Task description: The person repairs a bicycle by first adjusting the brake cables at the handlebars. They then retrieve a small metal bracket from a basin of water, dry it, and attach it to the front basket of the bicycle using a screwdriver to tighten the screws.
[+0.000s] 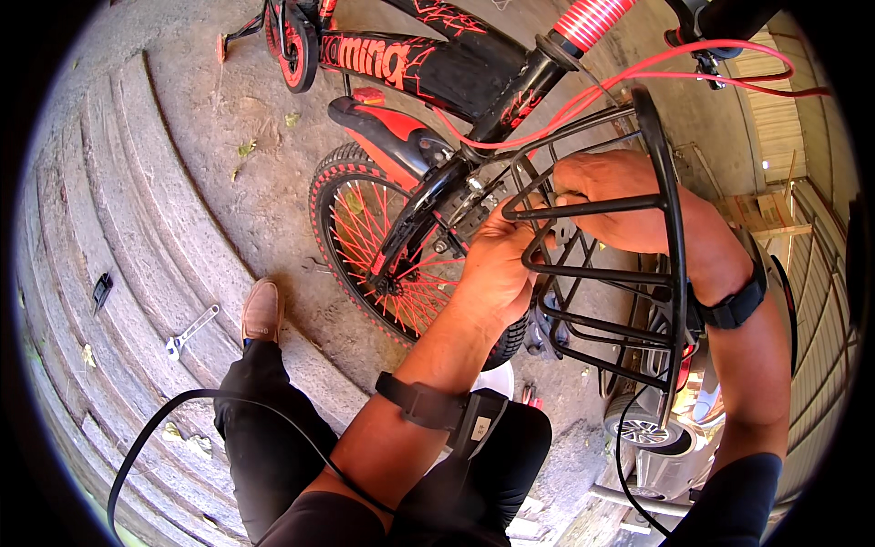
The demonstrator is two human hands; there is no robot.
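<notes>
A black wire basket [673, 264] is at the front of a black-and-red bicycle [456, 77], above the spoked front wheel [333, 187]. My left hand [499, 266] is between the fork and the basket bars, its fingers pinched near the basket's back. My right hand [606, 202] reaches around the basket's bars, fingers curled, meeting the left fingertips. Whatever small part lies between the fingers is hidden by the hands and wires. Red cables [629, 73] loop over the basket from the handlebar, and a red-and-black fender [387, 137] covers the wheel.
Concrete steps [137, 201] descend on the left, with an adjustable wrench [193, 332] and a small black device [102, 292] on them. Another small wrench [316, 265] lies by the wheel. A parked car [661, 465] appears at lower right. Black cords run along my arms.
</notes>
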